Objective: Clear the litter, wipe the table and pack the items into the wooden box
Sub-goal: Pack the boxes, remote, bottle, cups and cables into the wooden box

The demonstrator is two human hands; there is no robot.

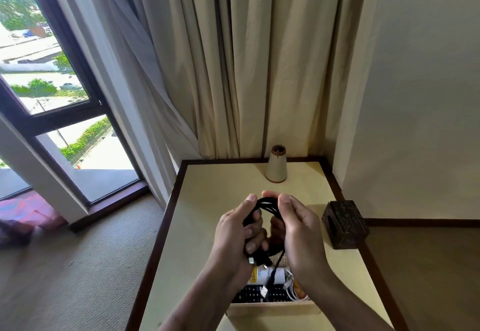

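Note:
A coiled black cable is held above the cream table by both hands. My left hand grips the coil's left side and lower end. My right hand pinches its top right. One USB plug dangles from the coil over the light wooden box at the table's near edge. Inside the box lie a white bottle, a black remote and a white cable, partly hidden by my wrists.
A cone-shaped beige vase stands at the table's far edge. A dark carved wooden holder sits at the right edge. Curtains hang behind the table, a window is to the left, and carpet lies below.

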